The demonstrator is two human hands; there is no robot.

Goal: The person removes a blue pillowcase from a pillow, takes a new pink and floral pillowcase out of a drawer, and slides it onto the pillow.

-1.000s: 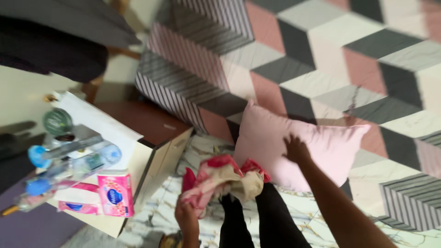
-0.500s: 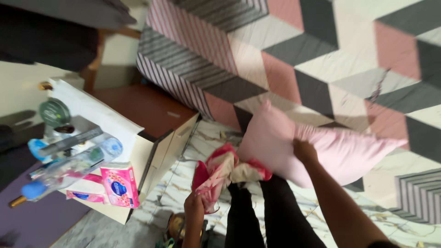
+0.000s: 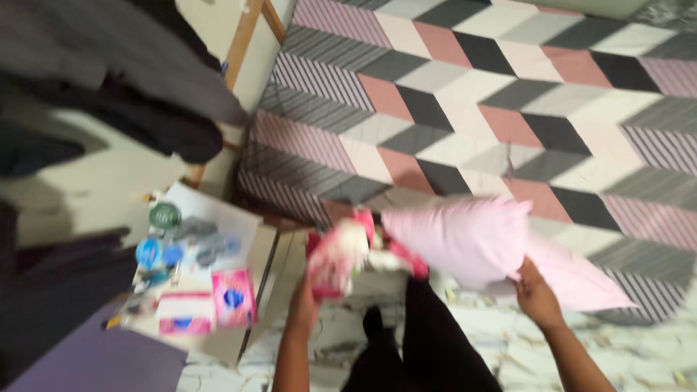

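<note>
Right hand (image 3: 536,292) fingers clamped on pink pillow (image 3: 465,239); left hand (image 3: 305,303) seemingly gripping red-patterned cloth (image 3: 341,255)

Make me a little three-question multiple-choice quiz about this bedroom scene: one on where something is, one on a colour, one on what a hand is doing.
1. Where does the small side table with bottles stand?
A. left of the bed
B. on the bed
C. right of the person

2. What colour is the pillow?
A. blue
B. pale pink
C. green

3. What is the left hand doing?
A. hanging empty
B. gripping a red and cream cloth
C. resting on the table

Answers:
1 A: the table sits at the left, against the edge of the patterned bed.
2 B: the pillow held by the right hand is pale pink.
3 B: the cloth bunches up out of the closed left hand.
</note>
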